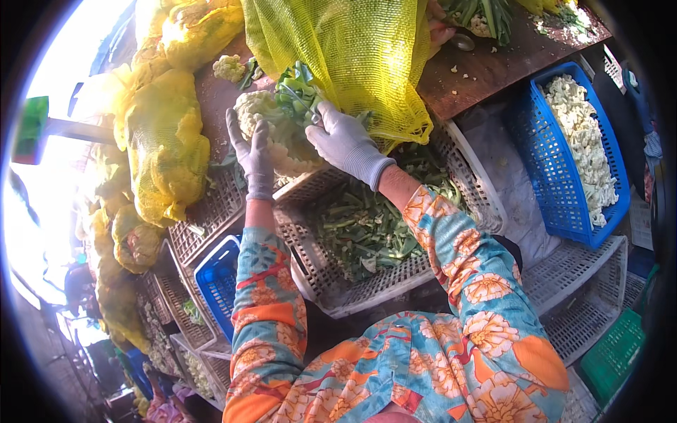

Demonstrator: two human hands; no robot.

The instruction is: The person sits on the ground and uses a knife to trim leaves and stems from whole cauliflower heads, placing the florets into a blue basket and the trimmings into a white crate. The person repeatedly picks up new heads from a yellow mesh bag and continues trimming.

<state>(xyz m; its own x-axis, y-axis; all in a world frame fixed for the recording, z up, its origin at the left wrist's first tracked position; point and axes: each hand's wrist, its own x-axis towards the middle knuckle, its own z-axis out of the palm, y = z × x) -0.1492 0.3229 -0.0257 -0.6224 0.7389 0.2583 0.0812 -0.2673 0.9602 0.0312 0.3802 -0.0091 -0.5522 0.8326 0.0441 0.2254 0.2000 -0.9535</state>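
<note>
A large cauliflower [288, 129] with trimmed green stalks [299, 91] stays over the near edge of the brown tabletop. My left hand [253, 156], in a pale grey knit glove, grips its left side with the fingers spread around the curd. In my right hand [344, 138], gloved alike, is a small metal blade [299, 99], probably a knife, laid against the stalks. Most of its handle is hidden in my fist. Below my forearms, a pale plastic crate [365, 302] contains cut leaves and stems [370, 227]. A yellow mesh sack [365, 58] hangs just beyond my right hand.
Filled yellow mesh sacks [166, 143] line the left side. Another person's hand [440, 33] shows behind the hanging sack, near a rounded metal object [463, 42]. Cut florets [579, 143] fill a blue crate [555, 185] at right. A smaller blue crate [217, 275] stands left of my legs.
</note>
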